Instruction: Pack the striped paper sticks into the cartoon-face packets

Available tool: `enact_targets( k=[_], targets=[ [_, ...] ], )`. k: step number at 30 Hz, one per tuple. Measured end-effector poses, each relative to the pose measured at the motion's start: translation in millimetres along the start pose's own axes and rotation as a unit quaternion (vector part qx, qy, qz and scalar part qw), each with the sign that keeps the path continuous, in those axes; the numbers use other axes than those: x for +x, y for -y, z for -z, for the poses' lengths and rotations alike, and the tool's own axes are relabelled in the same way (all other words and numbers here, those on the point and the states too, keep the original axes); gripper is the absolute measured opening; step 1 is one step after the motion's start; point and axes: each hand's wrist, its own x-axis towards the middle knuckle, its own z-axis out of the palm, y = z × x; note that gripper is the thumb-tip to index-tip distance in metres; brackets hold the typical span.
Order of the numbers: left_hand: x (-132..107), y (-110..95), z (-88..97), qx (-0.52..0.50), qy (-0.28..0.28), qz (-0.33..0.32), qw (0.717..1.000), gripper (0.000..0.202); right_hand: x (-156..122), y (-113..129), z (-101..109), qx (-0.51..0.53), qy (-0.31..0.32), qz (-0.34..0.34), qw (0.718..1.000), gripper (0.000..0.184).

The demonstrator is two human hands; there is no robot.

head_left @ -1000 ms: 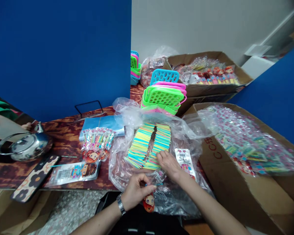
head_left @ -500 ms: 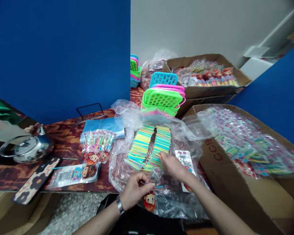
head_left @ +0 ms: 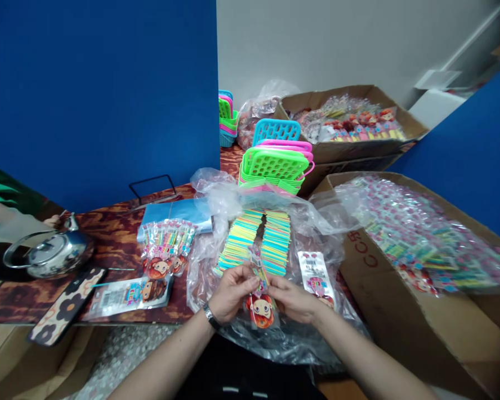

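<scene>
My left hand (head_left: 236, 290) and my right hand (head_left: 290, 297) pinch a clear packet (head_left: 261, 311) from either side, low in front of me. A red-haired cartoon head shows at its lower end, and coloured sticks lie inside it. Just beyond my hands, two rows of yellow, blue and green sticks (head_left: 239, 239) rest on a clear plastic sheet (head_left: 204, 266). Right of my right hand lies a white printed packet (head_left: 315, 272). Filled packets (head_left: 166, 250) are fanned out to the left, partly over a blue plastic bag (head_left: 179, 210).
Stacked plastic baskets (head_left: 275, 164) stand behind the sticks. Open cartons of packets (head_left: 370, 266) and more packets (head_left: 345, 147) are on the right. A kettle (head_left: 58, 253), a flowered case (head_left: 64, 308) and printed bags (head_left: 129, 297) are left. Another person's hand (head_left: 52, 221) is behind the kettle.
My right hand has come away from the stick rows to the packet. My left hand has lifted the packet slightly, and coloured sticks now show in it.
</scene>
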Motion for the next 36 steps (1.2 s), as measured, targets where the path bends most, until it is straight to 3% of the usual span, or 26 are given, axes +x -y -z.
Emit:
enact_targets(
  k=[5,8,11,14,17,22,36],
  targets=[
    [-2.1,-5.7,6.6,0.136,0.055,-0.006,0.989,0.027,1.8,-6.4,-3.0,-0.008,0.002,-0.032,0.999,0.040],
    [-3.3,-11.2,9.0,0.164,0.080,0.002,0.983,0.028,2.1,-8.0,-4.4,-0.014,0.012,-0.032,0.999,0.042],
    [-7.5,-13.6,14.2,0.150,0.044,-0.011,0.988,0.028,-1.6,-3.6,-4.9,-0.040,0.023,-0.017,0.999,0.036],
    [-14.3,-13.1,21.5,0.149,-0.003,-0.041,0.988,0.025,-7.5,6.2,-4.8,-0.119,-0.004,0.037,0.992,0.030],
    [-21.1,-11.0,26.5,0.141,-0.031,-0.033,0.989,0.023,-12.2,17.0,-6.0,-0.243,-0.048,0.082,0.965,0.029],
    [-28.3,-6.1,25.0,0.114,-0.050,-0.009,0.992,0.026,-14.5,22.5,-7.7,-0.371,-0.064,0.136,0.916,0.029],
    [-29.9,3.2,28.3,0.204,-0.056,-0.029,0.977,0.023,-24.3,24.0,-18.5,-0.563,-0.114,0.239,0.783,0.018]
  ],
)
